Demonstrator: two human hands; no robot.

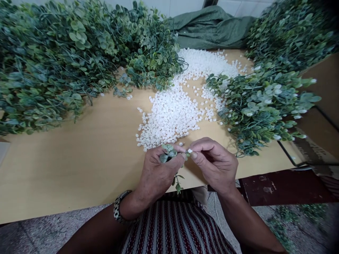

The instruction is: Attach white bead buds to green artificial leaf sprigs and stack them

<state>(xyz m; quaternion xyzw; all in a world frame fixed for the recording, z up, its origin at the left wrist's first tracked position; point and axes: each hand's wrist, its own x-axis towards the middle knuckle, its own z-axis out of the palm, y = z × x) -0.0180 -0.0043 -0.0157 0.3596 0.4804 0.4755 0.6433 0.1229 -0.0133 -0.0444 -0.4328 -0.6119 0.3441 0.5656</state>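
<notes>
Near the table's front edge, my left hand (161, 169) is closed around an artificial leaf sprig (168, 152), with leaves showing above the thumb and more hanging below the palm. My right hand (215, 164) meets it fingertip to fingertip, pinching a small white bead-like piece (189, 151) at the sprig's tip. Whether the piece is seated on the stem cannot be made out. Just beyond both hands spreads a pile of the same white pieces (172, 116).
Bunches of artificial greenery (53, 60) cover the back left of the wooden table (79, 158). At right lies a bunch with white tips (262, 106), beside a cardboard box (321, 116) and a dark metal frame. A green cloth sack (212, 28) sits at the back.
</notes>
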